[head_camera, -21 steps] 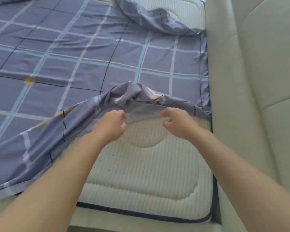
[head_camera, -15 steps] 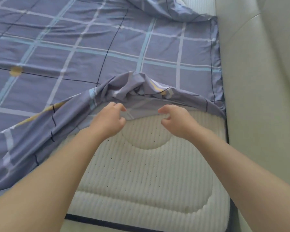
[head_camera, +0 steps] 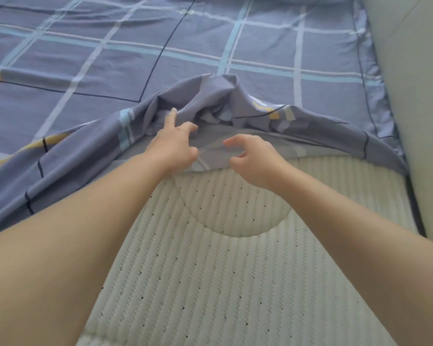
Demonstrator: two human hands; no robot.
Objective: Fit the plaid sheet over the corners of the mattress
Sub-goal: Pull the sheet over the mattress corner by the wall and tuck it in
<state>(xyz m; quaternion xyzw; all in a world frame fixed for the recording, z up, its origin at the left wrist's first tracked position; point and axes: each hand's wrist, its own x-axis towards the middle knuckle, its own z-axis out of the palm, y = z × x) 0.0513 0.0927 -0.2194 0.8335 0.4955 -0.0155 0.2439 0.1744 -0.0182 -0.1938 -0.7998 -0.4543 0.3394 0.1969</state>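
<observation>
Fingers of the left hand (head_camera: 174, 148) are seen half spread, the index extended against the bunched fold of the plaid sheet (head_camera: 160, 61), the others loosely bent over its turned-back underside; no firm pinch is shown. The right hand (head_camera: 254, 162) is held as an open claw just above the same pale underside, thumb and fingers curved but parted, nothing gripped between them. Whether the fingertips touch cloth cannot be told.

The sheet is spread flat over the far part of the mattress (head_camera: 223, 270); its near edge is rucked up in a hump, leaving the ribbed white surface bare toward the viewer. On the right the sheet's border lies against the padded bed frame (head_camera: 415, 121).

Judgement: the hem should be found first and gathered in both hands, with the seam sorted from the folds, before anything is drawn toward the near corner; an even pull is advised.
</observation>
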